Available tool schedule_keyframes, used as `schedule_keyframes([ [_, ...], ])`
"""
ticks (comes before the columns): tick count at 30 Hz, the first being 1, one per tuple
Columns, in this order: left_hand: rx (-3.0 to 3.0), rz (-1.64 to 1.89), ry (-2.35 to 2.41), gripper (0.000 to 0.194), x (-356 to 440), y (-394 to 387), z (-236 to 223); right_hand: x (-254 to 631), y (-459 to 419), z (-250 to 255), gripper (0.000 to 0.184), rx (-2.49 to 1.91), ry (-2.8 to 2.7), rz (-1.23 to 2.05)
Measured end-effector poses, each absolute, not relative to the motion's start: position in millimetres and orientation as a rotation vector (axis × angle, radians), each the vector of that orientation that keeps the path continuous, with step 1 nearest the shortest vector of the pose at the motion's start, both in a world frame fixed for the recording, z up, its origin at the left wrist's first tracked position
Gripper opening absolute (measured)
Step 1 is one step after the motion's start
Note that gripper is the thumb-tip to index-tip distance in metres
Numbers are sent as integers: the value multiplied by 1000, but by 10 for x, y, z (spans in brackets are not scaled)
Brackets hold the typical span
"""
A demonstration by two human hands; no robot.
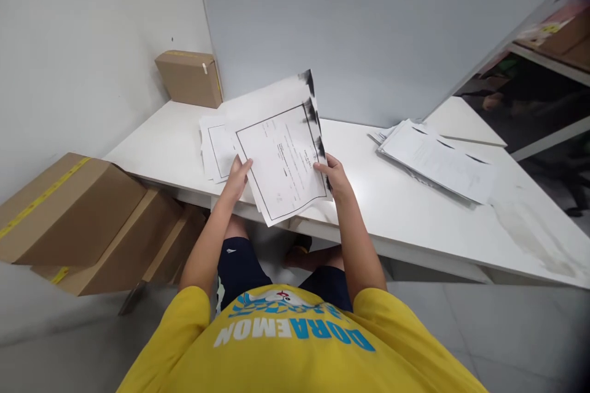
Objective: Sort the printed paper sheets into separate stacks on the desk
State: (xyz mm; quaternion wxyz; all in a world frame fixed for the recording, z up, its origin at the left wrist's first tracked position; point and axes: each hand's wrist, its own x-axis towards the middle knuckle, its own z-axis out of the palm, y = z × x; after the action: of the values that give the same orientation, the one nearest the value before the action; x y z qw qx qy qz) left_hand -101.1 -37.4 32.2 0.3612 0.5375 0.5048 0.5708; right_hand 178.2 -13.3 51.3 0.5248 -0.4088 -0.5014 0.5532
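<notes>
Between my two hands is a small sheaf of printed paper sheets [281, 166], held tilted above the front of the white table. The top sheet has a black border line and dark smudges along its right edge. My left hand [238, 178] pinches the left edge, thumb on top. My right hand [334, 177] grips the right edge the same way, its fingers hidden behind the paper. Just left of the sheaf, several more bordered sheets [219, 150] lie on the table, partly covered by what I hold.
A stack of papers [433, 156] lies on the right of the white table [354, 215]. One cardboard box [191, 80] stands at the back left corner. Several larger cardboard boxes [83, 209] are piled at the left. Behind the table rises a grey partition [369, 31].
</notes>
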Motion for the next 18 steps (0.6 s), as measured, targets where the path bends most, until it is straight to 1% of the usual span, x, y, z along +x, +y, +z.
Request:
schedule_keyframes([
  [2, 1203, 1514, 1138, 57, -851, -380, 361, 1877, -227, 503, 35, -991, -1199, 1343],
  [4, 1075, 1505, 1077, 57, -756, -390, 385, 1981, -309, 486, 36, -1029, -1215, 1410],
  [7, 1000, 1370, 1059, 53, -637, -416, 356, 2130, -407, 424, 37, -1084, -1210, 1529],
  [9, 952, 1293, 1064, 51, -533, -416, 318, 2207, -458, 374, 39, -1098, -1182, 1540],
  [11, 938, 1314, 1080, 48, -406, -380, 316, 2282, -498, 358, 40, -1111, -1153, 1470],
  [13, 1026, 1385, 1063, 44, -263, -307, 394, 2385, -528, 411, 38, -1135, -1141, 1331],
  [15, 1203, 1441, 997, 42, -111, -217, 574, 2537, -555, 544, 36, -1139, -1147, 1162],
  [18, 1510, 1491, 805, 47, 120, -117, 971, 2834, -613, 811, 40, -1104, -1147, 931],
])
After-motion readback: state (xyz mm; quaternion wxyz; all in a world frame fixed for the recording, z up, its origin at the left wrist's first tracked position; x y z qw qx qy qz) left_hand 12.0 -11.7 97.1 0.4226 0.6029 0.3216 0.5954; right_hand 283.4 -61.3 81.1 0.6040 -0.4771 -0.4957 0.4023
